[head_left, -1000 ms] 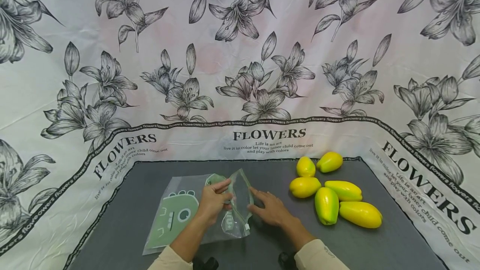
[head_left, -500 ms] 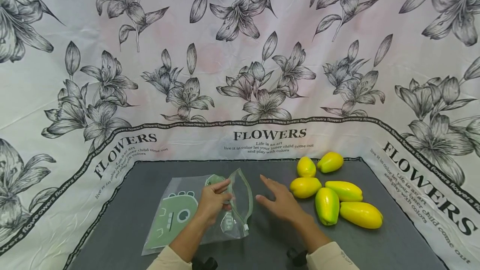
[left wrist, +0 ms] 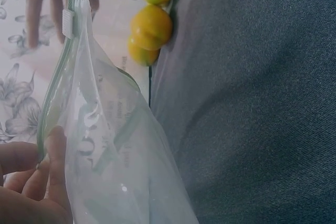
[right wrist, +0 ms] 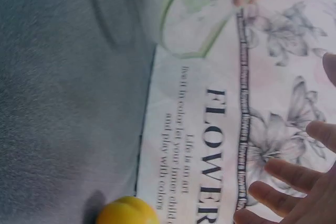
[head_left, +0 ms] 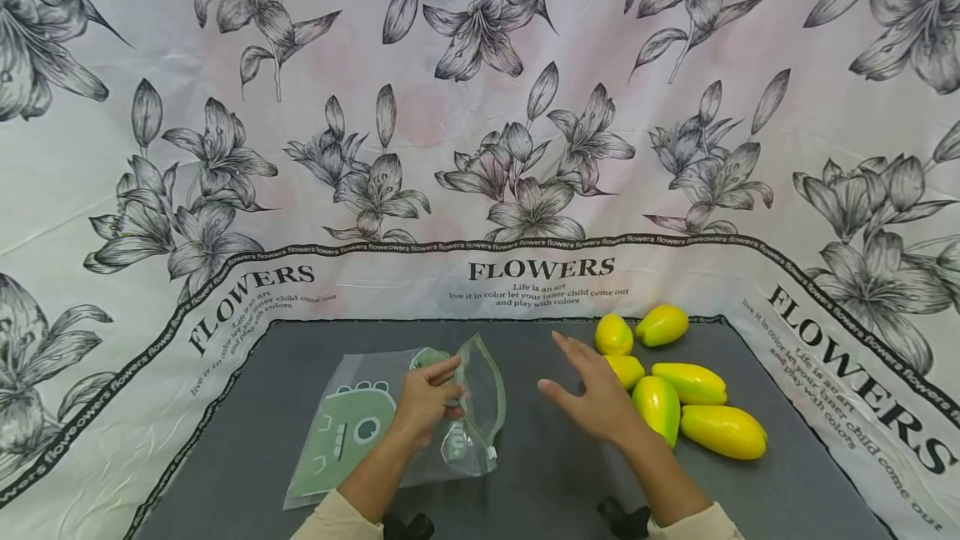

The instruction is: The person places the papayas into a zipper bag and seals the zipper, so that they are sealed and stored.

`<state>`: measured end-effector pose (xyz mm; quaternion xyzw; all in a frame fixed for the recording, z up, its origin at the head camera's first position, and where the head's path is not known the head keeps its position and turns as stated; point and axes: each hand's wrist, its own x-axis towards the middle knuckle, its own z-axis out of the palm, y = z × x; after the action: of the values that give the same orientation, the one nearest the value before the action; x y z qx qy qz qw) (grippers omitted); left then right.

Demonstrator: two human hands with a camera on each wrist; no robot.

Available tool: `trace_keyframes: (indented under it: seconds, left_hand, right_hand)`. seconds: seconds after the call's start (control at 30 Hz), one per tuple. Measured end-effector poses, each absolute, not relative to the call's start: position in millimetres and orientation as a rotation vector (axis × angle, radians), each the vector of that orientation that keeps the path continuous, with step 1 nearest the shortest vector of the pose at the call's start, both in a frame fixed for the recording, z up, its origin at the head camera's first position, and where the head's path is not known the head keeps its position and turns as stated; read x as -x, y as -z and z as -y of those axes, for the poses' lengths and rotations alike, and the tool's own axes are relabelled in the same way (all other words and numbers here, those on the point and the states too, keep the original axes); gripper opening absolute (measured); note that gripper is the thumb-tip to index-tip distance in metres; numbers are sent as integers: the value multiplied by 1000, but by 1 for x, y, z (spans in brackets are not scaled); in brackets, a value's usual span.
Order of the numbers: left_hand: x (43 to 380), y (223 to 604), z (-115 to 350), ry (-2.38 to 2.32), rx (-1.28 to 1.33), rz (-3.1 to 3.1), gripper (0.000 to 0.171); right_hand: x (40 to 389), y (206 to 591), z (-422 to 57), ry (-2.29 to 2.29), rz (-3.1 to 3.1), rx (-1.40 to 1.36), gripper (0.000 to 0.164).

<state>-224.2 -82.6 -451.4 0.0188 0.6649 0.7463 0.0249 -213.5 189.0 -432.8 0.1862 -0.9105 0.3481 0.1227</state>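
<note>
A clear zip bag (head_left: 431, 457) with a green cartoon print lies on the table, its green-edged mouth spread apart and facing right. My left hand (head_left: 426, 402) pinches one edge of that mouth between thumb and fingers. In the left wrist view, the bag's white slider (left wrist: 67, 23) sits at the end of the zip strip. My right hand (head_left: 596, 394) is in the air between the bag and the fruit, fingers spread, holding nothing. It overlaps part of a yellow mango (head_left: 625, 371) in the head view. In the right wrist view, its fingers (right wrist: 291, 176) are apart.
Several yellow-green mangoes, such as the front one (head_left: 723, 432) and the back one (head_left: 663, 326), lie grouped on the right of the dark grey table (head_left: 547, 482). A white flower-printed cloth (head_left: 420, 290) rises behind and along both sides.
My right hand has let go of the bag's mouth and moved right toward the mangoes. The left hand keeps its pinch on the bag, which stays in place with its mouth apart.
</note>
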Motion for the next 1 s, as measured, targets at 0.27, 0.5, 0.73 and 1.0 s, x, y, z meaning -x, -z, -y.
trace_keyframes:
  seconds: [0.27, 0.5, 0.73, 1.0]
  left_hand:
    - [224, 449, 83, -2323, -69, -2066, 47]
    - [223, 448, 84, -2336, -58, -2061, 48]
    - [223, 452, 86, -2339, -48, -2071, 47]
    - [222, 452, 88, -2343, -52, -2081, 47]
  right_hand:
    - [193, 409, -205, -1011, 2517, -470, 74]
    - [177, 404, -223, -998, 2427, -293, 75]
    - [162, 412, -242, -1043, 2325, -19, 74]
    - [156, 440, -258, -1069, 2283, 275, 72]
